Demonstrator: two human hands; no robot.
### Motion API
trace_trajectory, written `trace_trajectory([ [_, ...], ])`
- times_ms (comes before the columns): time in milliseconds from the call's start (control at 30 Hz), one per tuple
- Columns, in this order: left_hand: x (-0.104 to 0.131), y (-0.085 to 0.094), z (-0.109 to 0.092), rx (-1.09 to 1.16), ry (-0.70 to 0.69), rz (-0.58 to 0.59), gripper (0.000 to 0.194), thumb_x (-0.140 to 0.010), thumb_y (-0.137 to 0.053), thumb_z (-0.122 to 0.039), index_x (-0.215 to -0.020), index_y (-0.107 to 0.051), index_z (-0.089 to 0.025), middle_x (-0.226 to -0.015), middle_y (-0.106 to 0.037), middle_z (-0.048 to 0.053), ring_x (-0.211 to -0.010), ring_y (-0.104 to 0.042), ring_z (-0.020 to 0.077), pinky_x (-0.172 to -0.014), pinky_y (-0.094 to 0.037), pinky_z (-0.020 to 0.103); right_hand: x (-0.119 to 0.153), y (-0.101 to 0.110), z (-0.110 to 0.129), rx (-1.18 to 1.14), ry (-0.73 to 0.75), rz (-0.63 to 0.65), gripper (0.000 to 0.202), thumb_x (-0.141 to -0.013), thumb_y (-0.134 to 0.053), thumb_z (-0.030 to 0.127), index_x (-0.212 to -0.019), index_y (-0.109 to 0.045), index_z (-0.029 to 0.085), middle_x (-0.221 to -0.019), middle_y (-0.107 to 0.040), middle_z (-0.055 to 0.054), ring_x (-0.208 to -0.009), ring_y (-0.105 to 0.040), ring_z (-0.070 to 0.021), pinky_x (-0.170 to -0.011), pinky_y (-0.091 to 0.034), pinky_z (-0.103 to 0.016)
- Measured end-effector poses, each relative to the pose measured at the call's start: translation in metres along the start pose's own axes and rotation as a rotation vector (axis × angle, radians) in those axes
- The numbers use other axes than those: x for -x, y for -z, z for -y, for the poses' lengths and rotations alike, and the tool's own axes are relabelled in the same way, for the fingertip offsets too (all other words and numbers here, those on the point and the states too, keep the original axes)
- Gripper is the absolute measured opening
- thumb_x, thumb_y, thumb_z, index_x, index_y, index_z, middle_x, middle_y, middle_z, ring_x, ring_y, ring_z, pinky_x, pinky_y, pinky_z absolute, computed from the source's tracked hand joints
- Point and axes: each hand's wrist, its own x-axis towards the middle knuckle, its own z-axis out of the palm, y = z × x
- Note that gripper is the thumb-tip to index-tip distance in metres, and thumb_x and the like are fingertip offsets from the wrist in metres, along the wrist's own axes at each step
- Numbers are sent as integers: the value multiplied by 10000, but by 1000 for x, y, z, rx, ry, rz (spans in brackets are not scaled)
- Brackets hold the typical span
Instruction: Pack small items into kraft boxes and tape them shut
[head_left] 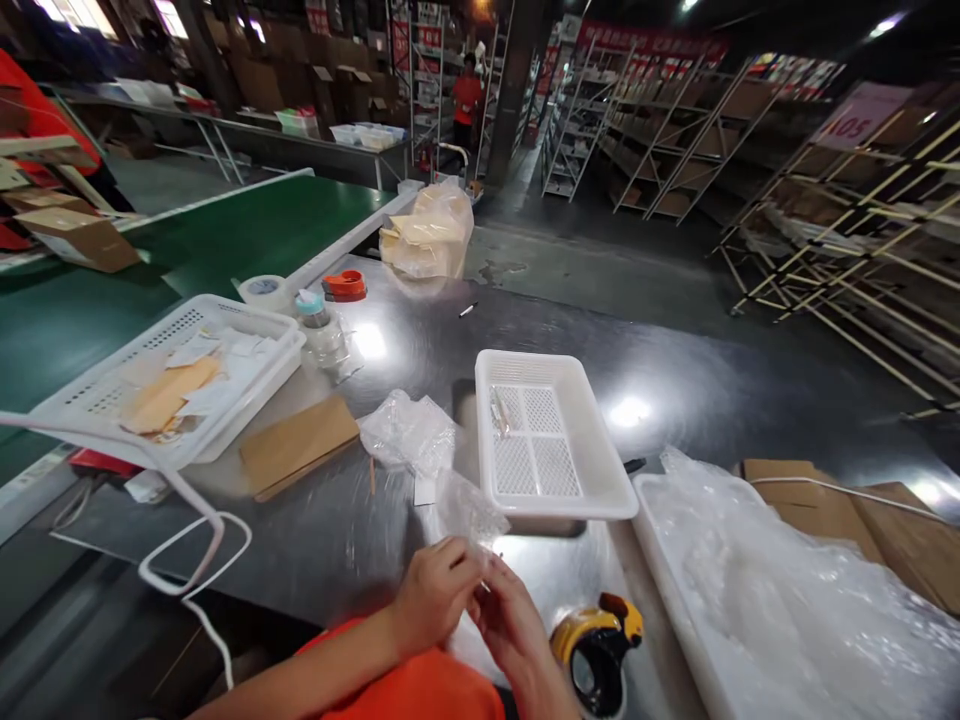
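My left hand and my right hand meet at the near edge of the metal table, fingers pinched together. Between them they grip a clear bubble-wrap bag, its far end sticking out beyond the fingertips. Just past it lies more crumpled bubble wrap, with a small white slip at its lower edge. Ahead and to the right stands a white plastic basket holding a small wrapped item. A yellow and black tape dispenser sits close to my right hand.
On the left are flat brown cardboard, a white basket of papers, a jar and a white cable. An orange tape dispenser sits farther back. A bin of bubble wrap fills the right. A green conveyor runs behind.
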Motion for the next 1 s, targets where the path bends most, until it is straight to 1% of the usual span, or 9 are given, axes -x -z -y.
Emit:
trace_trajectory([
  [100,3,3,-13,101,7,32,204,-891,-430,-161,-814,-615,-198,-764,-632,49,-716,-578,174,-618,-399,273,-8,-3,-18,-1,125,-80,336,-493,-792,462,-678,-651,220,-690,-632,-12,-676,-575,-183,-678,-494,-334],
  [200,2,8,-18,226,79,58,194,-889,-434,-172,-789,-598,-195,-768,-633,44,-732,-579,172,-639,-403,270,-12,1,-20,325,361,-162,269,-552,-730,462,-671,-693,223,-825,-661,-66,-873,-580,-252,-838,-475,-408],
  [333,-11,23,-5,446,443,-62,176,-838,-502,-269,-687,-547,-190,-661,-550,2,-615,-498,136,-565,-349,243,-16,11,-12,706,536,-295,231,-564,-705,374,-746,-745,237,-973,-629,-92,-971,-546,-284,-848,-454,-415],
  [400,-20,31,8,577,604,-139,172,-781,-530,-321,-667,-525,-191,-623,-515,-16,-593,-472,132,-554,-341,235,-16,15,-10,659,469,-221,252,-572,-693,337,-791,-740,222,-898,-637,-71,-831,-573,-242,-737,-475,-367],
  [500,-26,42,27,668,691,-163,180,-710,-543,-361,-652,-510,-193,-611,-498,-25,-597,-459,133,-572,-349,238,-13,14,-12,495,350,-157,287,-602,-686,301,-864,-712,186,-813,-657,-37,-644,-535,-167,-628,-455,-310],
  [600,-23,43,38,638,744,-63,178,-639,-559,-356,-598,-490,-197,-564,-460,-40,-560,-415,122,-554,-323,241,-8,5,-13,414,459,-177,160,-641,-670,278,-779,-673,195,-758,-627,-11,-686,-531,-163,-673,-445,-296],
  [733,-14,37,35,812,872,152,233,-560,-637,-355,-564,-467,-196,-518,-427,-61,-519,-391,106,-512,-306,230,-5,-13,-10,430,637,-80,39,-674,-624,241,-651,-614,211,-738,-580,-2,-754,-533,-172,-713,-438,-288],
  [867,-7,31,22,1174,960,38,334,-585,-729,-387,-642,-470,-185,-612,-495,-51,-575,-468,96,-561,-384,219,-2,-22,-14,417,679,-84,70,-693,-533,155,-703,-567,216,-758,-546,7,-771,-528,-160,-729,-441,-279],
  [1000,-2,20,21,1223,1035,45,464,-572,-792,-454,-786,-466,-203,-657,-591,-42,-608,-581,133,-567,-434,232,2,-26,-31,329,559,139,337,-660,-479,89,-959,-499,242,-996,-560,-11,-821,-582,-147,-778,-484,-313],
])
